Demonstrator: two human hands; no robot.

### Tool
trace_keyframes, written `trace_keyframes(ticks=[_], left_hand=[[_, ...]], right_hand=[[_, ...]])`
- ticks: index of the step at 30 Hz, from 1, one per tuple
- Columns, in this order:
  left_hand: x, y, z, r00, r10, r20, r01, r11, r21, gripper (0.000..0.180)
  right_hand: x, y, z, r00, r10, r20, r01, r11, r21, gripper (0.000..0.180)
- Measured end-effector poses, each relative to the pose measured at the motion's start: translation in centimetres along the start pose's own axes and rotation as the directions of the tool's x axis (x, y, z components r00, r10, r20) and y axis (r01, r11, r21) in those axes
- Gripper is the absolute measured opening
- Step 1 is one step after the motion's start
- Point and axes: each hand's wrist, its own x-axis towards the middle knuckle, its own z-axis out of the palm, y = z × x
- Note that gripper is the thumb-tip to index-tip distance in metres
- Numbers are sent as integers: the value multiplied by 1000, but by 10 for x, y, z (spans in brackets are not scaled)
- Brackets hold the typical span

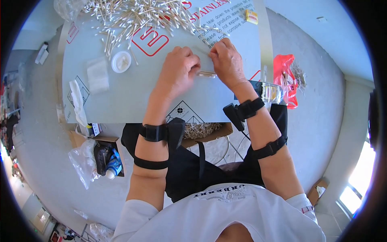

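Observation:
My left hand (180, 69) is over the middle of the table, fingers curled inward and slightly blurred; whatever they hold is hidden. To its right, my right hand (227, 60) has its thumb and fingers pinched together, with its fingertips close to some loose swabs; I cannot make out what is in the pinch. A few cotton swabs (207, 74) lie side by side between the two hands. Beyond my hands spreads a large loose pile of cotton swabs (141, 18). Left of my left hand sit a small round white tub (121, 62) and a folded white pad (97, 75).
The metal-sheet table (133, 97) ends just before my lap. A white strip (77, 101) hangs at its left edge. At the right edge are a clear pack of swabs (271, 92) and a red plastic bag (285, 76). Below stands a box holding many swabs (203, 130).

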Motion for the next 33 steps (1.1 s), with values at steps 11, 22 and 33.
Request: trace_keyframes(ticks=[11,22,33], left_hand=[[-5,-9,-18,982,-191,12,189,958,-218,14],[-5,8,1,996,83,20,-83,995,54,29],[-6,20,9,993,67,100,-70,997,24,22]], right_hand=[[-106,-21,-95,801,38,598,-349,841,413,9],[-79,-18,-68,942,253,222,-310,909,280,13],[26,10,-20,989,131,-71,-125,989,74,20]])
